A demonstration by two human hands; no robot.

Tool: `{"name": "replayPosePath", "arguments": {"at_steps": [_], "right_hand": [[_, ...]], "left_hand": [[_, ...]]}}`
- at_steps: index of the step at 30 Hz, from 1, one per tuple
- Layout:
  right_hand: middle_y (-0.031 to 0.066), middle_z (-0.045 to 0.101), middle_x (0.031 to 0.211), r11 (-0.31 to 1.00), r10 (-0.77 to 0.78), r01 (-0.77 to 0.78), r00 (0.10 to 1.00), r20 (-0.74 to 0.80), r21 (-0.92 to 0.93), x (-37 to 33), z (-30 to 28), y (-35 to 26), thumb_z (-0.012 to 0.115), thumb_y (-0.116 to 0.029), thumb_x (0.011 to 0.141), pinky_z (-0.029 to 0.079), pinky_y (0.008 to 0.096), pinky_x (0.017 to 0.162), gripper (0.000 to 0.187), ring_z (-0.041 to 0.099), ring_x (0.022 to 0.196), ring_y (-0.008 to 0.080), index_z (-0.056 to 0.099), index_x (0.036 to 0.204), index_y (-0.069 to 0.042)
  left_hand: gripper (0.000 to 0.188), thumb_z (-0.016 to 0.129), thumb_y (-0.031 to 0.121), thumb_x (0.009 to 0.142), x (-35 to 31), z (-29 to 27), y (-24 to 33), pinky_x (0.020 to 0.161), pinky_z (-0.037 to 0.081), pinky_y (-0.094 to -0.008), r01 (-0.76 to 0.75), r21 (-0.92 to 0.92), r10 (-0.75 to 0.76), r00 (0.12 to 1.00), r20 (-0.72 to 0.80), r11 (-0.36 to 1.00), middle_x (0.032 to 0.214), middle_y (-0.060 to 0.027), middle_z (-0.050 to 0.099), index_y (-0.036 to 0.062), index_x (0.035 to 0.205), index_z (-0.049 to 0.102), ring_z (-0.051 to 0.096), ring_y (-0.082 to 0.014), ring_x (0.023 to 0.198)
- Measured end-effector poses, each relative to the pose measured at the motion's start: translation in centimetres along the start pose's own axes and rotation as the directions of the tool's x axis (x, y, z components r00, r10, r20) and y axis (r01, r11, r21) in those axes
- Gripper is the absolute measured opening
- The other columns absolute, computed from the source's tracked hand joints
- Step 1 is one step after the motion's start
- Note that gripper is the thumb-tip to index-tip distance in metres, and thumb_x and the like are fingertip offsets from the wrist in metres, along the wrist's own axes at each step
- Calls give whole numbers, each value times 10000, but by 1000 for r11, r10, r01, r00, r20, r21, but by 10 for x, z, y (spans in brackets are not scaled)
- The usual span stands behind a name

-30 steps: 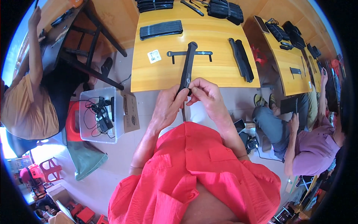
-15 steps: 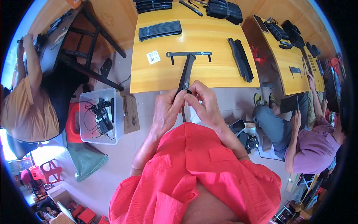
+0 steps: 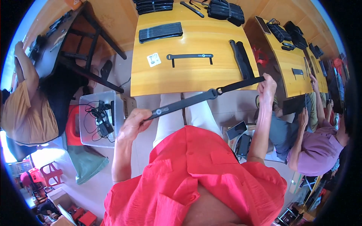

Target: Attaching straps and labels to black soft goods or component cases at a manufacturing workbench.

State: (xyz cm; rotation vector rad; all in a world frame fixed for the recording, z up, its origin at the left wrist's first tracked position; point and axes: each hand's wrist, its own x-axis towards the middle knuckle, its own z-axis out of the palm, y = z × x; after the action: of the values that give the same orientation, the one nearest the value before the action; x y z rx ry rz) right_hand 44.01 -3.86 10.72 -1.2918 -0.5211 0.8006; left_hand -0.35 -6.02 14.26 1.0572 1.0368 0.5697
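Note:
A long black hook-and-loop strap [image 3: 184,103] is stretched between my hands in front of the table edge, slanting up to the right. A small eyelet shows near its middle, where a wide printed part meets a narrower plain part; I cannot tell whether it is one strap or two joined. My left hand [image 3: 134,126] is closed on the wide end. My right hand [image 3: 267,87] pinches the narrow end. Beyond them, another strap [image 3: 190,56] lies flat on the table, with two short dark strips [image 3: 173,63] sticking out below it.
The yellow wooden table [image 3: 151,81] bears bundled straps [image 3: 161,32], loose dark straps [image 3: 242,60] at the right and a white printed card [image 3: 154,60]. A clear bin [image 3: 98,141] of cables stands left on the floor. Co-workers sit left [image 3: 36,113] and right [image 3: 315,152].
My hands have moved far apart, left hand to lower left, right hand to upper right. The strap, earlier hanging bunched between them over the table edge, is now drawn out lengthwise.

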Motion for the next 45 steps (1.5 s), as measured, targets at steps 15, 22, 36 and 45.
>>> {"name": "replayPosePath", "arguments": {"at_steps": [15,22,36,45], "right_hand": [[-46,302,444,992,23,-10,995,96,-130,-9,-48,-60,526,-182,825,187,230,316,135,258,323,60,521,743,-74],[-7,457,510,738,186,306,765,617,-601,-33,-3,-66,540,-170,860,361,202,399,266,473,412,69,520,634,-32],[59,614,712,745,117,361,758,642,-561,-55,8,-39,633,21,783,466,198,547,107,599,615,94,669,881,45],[67,606,713,849,5,452,509,861,-273,-88,103,-17,679,50,691,427,235,581,148,566,644,128,672,833,9]], "left_hand": [[408,502,352,888,-51,-79,-15,364,223,-193,-89,-295,-1,957,-291,951,489,54,339,117,568,408,295,-35,396],[350,493,371,914,53,-34,-44,368,231,-196,-201,-213,100,907,-410,956,517,49,378,78,726,528,316,-51,400],[562,483,495,876,76,-29,-56,471,462,-284,344,442,111,672,-732,828,506,-94,572,-22,741,657,573,-154,445],[530,705,155,769,102,80,0,646,478,-236,-573,191,563,819,111,797,888,-50,641,39,1240,492,599,-122,749]]}}
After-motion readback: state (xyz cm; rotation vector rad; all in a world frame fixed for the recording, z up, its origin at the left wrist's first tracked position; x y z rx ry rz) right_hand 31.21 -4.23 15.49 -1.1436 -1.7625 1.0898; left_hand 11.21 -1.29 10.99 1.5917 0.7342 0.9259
